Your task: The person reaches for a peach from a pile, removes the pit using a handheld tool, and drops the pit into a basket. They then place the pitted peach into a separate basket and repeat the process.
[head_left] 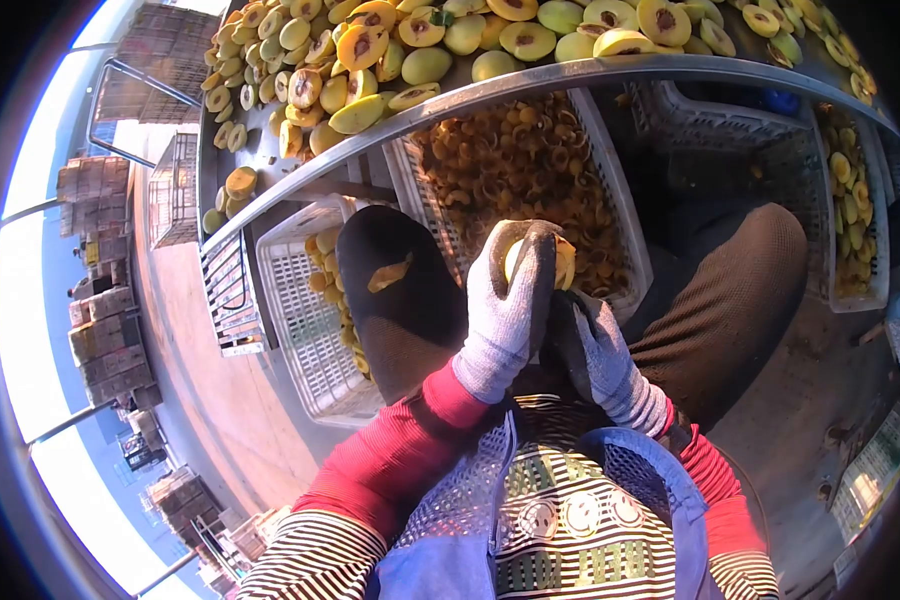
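My left hand, in a pale glove with dark fingers, is raised between my knees. It grips a yellow fruit half, which looks like a peach half; the fingers cover much of it. Just below and to the right is my right hand, gloved as well, its fingers curled close against the left hand. Whatever the right hand holds is hidden. Beneath and beyond both hands stands a white plastic crate filled with orange-brown fruit scraps.
A metal-edged table crosses in front, heaped with halved yellow-green fruit, brown centres showing. Crates with yellow pieces stand left and right. A peel scrap lies on my left knee. Stacked crates line the far left.
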### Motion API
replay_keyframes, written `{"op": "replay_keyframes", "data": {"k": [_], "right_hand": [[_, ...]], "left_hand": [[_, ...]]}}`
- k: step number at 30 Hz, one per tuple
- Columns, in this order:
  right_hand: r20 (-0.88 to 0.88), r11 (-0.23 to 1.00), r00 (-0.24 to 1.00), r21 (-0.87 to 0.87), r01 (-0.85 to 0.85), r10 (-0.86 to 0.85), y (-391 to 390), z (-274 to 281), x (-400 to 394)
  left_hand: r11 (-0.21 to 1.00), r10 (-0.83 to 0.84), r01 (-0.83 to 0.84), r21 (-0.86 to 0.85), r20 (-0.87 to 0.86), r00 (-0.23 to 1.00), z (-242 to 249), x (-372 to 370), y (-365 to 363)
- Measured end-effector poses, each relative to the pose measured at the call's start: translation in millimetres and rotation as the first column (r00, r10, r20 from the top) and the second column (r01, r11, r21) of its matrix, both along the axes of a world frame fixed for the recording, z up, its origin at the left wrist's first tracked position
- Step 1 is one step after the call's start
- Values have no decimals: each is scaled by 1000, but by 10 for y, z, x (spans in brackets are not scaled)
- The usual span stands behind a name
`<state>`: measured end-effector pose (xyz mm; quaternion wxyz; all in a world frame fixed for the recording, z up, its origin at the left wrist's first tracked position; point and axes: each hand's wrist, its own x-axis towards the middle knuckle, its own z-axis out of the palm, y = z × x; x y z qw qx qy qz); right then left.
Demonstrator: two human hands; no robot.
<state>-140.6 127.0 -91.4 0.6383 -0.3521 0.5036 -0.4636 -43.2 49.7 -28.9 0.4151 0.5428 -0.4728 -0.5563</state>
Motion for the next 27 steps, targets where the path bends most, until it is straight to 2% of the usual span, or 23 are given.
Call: {"op": "replay_keyframes", "data": {"k": [1, 2, 3, 4, 6, 7, 9, 12, 13, 14, 15, 16, 17, 18, 19, 20, 21, 22, 23, 24, 25, 26, 27], "right_hand": [[-1, 1000, 1000, -1, 0, 0, 6, 7, -21], [93, 999, 996, 49, -6, 1, -27, 129, -48], [187, 995, 982, 99, -16, -2, -47, 195, -59], [188, 995, 982, 99, -17, -2, -40, 172, -58], [-116, 951, 992, -300, -81, 48, -10, 108, -65], [-117, 951, 992, -298, -83, 50, -5, 119, -58], [-460, 825, 884, -528, -201, -78, -29, 193, -43], [-292, 909, 953, -371, -191, 81, -3, 322, -97], [-294, 907, 952, -374, -196, 84, -7, 259, -138], [554, 980, 809, -91, -176, 197, -34, 186, -187], [991, 919, 111, 115, -377, -78, -49, 142, -210], [991, 919, 111, 115, -377, -78, -21, 132, -168], [674, 994, 736, 16, -105, 67, -40, 242, -78], [15, 968, 999, -246, 37, -34, -61, 352, -28], [12, 969, 999, -243, 40, -38, -84, 469, -33], [393, 991, 919, 131, -15, -38, -120, 593, -48], [689, 876, 705, 433, -211, -171, -148, 655, -49], [691, 877, 703, 429, -215, -166, -136, 582, -39], [933, 855, 322, 297, -425, -164, -138, 515, -30], [975, 829, -125, 86, -553, -185, -137, 486, -26], [919, 800, -353, -78, -595, -173, -130, 496, -41], [899, 822, -412, -120, -556, -147, -183, 535, -32], [902, 851, -414, -117, -511, -125, -190, 547, -15]], "left_hand": [[999, -38, 37, 6, 37, 999, 2, 2, -19], [999, -36, 36, 6, 37, 999, 4, 24, -39], [993, -114, 112, 27, 110, 987, 4, 62, -71], [981, -193, 186, 55, 181, 964, -4, 101, -104], [971, -234, 217, 102, 205, 951, -23, 120, -127], [981, -193, 184, 62, 199, 961, -3, 96, -108], [988, -124, 134, -78, 116, 985, 9, 47, -55], [982, -181, 183, -51, 47, 982, -53, 46, -58], [972, -233, 233, -21, -1, 972, -43, 73, -72], [972, -232, 232, -23, 0, 973, -33, 105, -112], [949, -292, 305, 83, -137, 947, -27, 143, -173], [905, -330, 386, 178, -278, 902, -20, 191, -229], [846, -387, 468, 255, -309, 869, 101, 236, -309], [830, -460, 509, 227, -235, 856, 178, 264, -358], [840, -490, 504, 200, -117, 864, 191, 238, -369], [851, -505, 497, 171, 6, 863, 196, 223, -368], [862, -495, 489, 135, 13, 869, 165, 241, -355], [870, -487, 483, 100, 20, 873, 134, 265, -348], [844, -525, 519, 133, 13, 851, 186, 275, -336], [827, -553, 559, -67, 92, 828, 96, 291, -340], [784, -552, 583, -214, 190, 812, 21, 282, -368], [718, -532, 603, -348, 285, 798, -25, 263, -370], [722, -528, 598, -347, 281, 801, -25, 239, -320]]}}
